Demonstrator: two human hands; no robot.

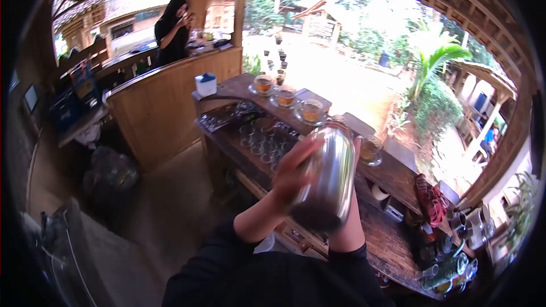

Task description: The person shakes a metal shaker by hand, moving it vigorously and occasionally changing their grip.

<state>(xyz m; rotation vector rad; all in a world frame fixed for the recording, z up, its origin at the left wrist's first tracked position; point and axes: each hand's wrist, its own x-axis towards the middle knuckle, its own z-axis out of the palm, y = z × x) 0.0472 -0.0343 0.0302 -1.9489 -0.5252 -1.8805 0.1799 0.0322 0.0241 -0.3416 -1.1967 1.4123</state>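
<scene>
A shiny metal flask (325, 173) with a dark base is held up in front of me, tilted so that its top points away toward the cups. My left hand (297, 171) wraps its left side, slightly blurred. On the far right side of it, my right hand (357, 146) grips too, mostly hidden behind the metal. Just beyond the flask top, glass cups of amber drink on saucers line the counter ledge: one cup (263, 84), another (285, 97) and a nearer one (311, 111). To the right of the flask stands a further glass cup (371, 149).
Several empty glasses (264, 143) stand on the lower shelf, left of my hands. A white box with a blue lid (206, 84) sits at the ledge's far end. A red cloth (432, 198) and glass jugs (480, 226) lie right. Another person (172, 34) stands behind the wooden partition (170, 108).
</scene>
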